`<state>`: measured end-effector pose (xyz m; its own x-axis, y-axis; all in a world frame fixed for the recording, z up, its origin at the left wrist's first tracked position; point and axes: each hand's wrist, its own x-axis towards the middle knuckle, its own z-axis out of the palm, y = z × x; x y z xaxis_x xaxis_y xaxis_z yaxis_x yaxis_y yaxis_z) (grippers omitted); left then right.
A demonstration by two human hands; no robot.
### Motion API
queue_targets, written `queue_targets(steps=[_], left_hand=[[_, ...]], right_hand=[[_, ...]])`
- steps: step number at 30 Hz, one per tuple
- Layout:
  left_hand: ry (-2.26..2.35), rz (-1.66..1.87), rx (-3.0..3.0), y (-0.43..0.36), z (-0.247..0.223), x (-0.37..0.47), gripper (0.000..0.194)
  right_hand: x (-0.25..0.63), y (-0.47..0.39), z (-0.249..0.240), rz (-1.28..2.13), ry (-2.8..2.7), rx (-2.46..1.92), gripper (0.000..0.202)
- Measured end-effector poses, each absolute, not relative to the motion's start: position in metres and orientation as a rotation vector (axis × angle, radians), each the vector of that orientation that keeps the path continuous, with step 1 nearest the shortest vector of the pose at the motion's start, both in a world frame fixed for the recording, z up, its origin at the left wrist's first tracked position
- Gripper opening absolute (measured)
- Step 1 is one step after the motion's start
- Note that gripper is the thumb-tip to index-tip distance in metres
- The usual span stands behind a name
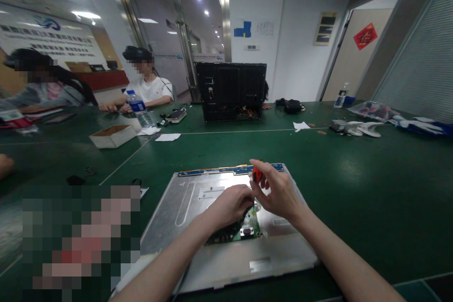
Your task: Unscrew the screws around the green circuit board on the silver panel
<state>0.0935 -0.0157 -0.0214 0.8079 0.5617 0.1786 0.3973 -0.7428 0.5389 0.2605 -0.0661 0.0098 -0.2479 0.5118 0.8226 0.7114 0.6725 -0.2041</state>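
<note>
In the head view, the right hand [278,192] grips a red-and-black object [257,174], perhaps a tool handle, above a flat silver metal panel [226,271] on the green surface [371,188]. The left hand [231,204] curls narrow just beside it; what its fingers hold is hidden. A green circuit board [252,221] lies on the panel, partly beneath the left hand, the nearer one, and on the wearer's side of the red-and-black object. A slim blue circuit strip [201,172] runs left to right along the panel's far edge.

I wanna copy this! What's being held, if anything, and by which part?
Right hand holds a red tool, seemingly by its handle; left hand, can't tell.
</note>
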Motion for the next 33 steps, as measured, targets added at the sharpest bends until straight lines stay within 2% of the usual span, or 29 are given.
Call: queue_targets(steps=[8, 20, 33], left_hand=[[0.718, 0.448, 2.516, -0.0163, -0.0218, 0.0933, 0.014], [0.729, 0.444, 2.528, -0.0144, -0.0235, 0.0941, 0.014], [0.719, 0.49, 2.551, -0.0135, -0.0276, 0.0931, 0.013]], right_hand=[[0.2614, -0.0678, 0.0129, -0.204, -1.941, -0.95, 0.053], [0.2599, -0.064, 0.0083, -0.288, -1.884, -0.961, 0.035], [0.2602, -0.0634, 0.0077, -0.267, -1.88, -0.955, 0.032]])
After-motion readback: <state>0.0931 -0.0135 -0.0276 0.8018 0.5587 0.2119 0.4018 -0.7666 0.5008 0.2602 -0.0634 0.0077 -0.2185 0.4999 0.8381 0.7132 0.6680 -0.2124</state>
